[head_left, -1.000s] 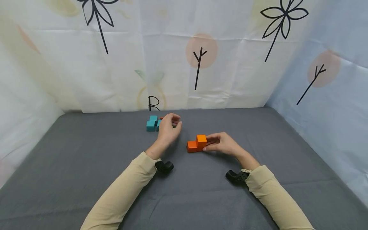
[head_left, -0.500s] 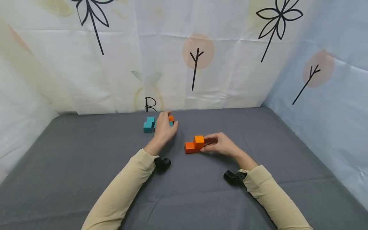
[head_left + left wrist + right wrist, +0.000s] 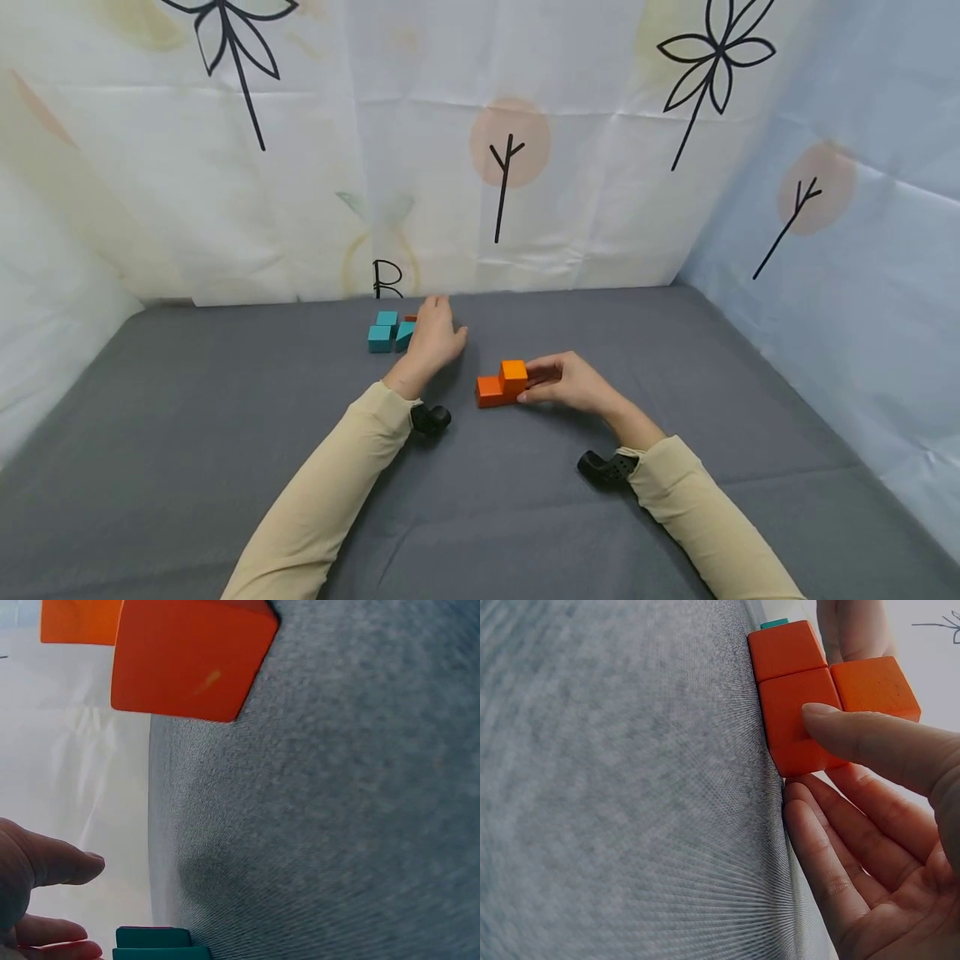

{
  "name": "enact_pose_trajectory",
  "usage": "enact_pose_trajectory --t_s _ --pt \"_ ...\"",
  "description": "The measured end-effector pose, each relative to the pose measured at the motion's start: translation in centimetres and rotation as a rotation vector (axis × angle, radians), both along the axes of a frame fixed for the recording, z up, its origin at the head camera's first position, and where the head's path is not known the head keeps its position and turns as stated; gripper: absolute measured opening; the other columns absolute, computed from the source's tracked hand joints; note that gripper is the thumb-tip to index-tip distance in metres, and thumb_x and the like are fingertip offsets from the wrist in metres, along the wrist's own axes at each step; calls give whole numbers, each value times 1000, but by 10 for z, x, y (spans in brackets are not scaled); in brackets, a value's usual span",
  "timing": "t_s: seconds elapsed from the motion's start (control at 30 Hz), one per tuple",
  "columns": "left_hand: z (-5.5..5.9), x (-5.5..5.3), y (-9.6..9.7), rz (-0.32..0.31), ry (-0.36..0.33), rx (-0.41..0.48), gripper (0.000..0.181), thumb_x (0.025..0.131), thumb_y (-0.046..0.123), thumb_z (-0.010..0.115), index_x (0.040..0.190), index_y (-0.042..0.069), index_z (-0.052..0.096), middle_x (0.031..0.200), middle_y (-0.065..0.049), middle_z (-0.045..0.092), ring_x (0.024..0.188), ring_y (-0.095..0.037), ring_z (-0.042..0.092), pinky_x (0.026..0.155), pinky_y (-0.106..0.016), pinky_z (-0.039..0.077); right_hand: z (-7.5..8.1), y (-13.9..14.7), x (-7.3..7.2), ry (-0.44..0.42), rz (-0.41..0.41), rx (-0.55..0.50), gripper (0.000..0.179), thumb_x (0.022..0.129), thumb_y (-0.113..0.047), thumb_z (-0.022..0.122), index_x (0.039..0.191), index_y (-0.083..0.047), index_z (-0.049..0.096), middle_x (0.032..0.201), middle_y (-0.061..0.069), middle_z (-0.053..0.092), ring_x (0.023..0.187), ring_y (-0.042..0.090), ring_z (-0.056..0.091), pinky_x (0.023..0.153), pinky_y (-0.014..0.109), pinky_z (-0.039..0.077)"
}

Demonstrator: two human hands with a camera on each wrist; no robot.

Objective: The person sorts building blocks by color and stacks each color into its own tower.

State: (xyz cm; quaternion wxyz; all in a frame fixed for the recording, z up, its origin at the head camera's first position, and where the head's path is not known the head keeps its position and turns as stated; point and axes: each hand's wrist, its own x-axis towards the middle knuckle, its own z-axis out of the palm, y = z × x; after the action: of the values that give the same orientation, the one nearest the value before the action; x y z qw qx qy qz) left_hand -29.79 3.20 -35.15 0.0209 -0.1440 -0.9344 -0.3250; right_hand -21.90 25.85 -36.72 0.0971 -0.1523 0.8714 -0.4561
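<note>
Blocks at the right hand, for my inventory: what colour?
Orange, partly reddish; the blocks show best in the right wrist view.

Three orange blocks (image 3: 502, 386) formed a step on the table (image 3: 180, 433), well in from its far edge: two sat side by side, a seam between them, and the third stood squarely on the right one. The right hand (image 3: 573, 382) pinched their right end with thumb and fingers. Near the far edge, a front teal cube (image 3: 379, 338) stood before a rear teal cube (image 3: 387, 318); just right, a teal wedge (image 3: 405, 337) and an orange piece (image 3: 410, 317) showed partly past the left hand (image 3: 433, 337).
</note>
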Motion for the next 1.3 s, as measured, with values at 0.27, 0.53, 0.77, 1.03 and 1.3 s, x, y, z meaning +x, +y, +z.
enact_pose_trajectory --t_s 0.27,0.53,0.77,1.03,1.3 --pt "-1 -3 -7 18 -25 -34 55 95 12 58 140 -11 37 141 -27 38 130 -39 39 107 -47 36 0 -5 1 3 8 -5 47 80 -10 78 122 4 63 113 19 69 101 28 67 84 35 55" --pt "-5 -8 -11 56 9 21 48 88 -1 55 134 -8 48 134 -26 45 125 -40 42 102 -47 40 1 -5 1 -11 2 -23 48 79 -9 78 123 5 62 114 20 68 103 29 67 84 33 55" --pt "-6 -10 -13 121 7 52 41 85 1 60 125 -5 58 123 -23 51 112 -36 48 91 -43 46 1 -4 0 3 -1 -6 48 79 -12 78 122 5 63 113 19 69 102 28 67 85 35 55" --pt "-8 -7 -11 127 -5 128 34 87 6 67 119 -3 62 118 -21 54 105 -34 52 89 -42 49 1 -3 0 16 4 5 47 80 -13 78 122 3 64 112 17 69 102 27 67 85 36 54" --pt "-12 -6 -9 143 -10 316 35 87 9 70 120 1 61 120 -18 54 107 -32 53 93 -41 48 1 0 2 20 2 3 47 80 -14 78 121 3 64 112 17 69 102 27 67 84 35 54"
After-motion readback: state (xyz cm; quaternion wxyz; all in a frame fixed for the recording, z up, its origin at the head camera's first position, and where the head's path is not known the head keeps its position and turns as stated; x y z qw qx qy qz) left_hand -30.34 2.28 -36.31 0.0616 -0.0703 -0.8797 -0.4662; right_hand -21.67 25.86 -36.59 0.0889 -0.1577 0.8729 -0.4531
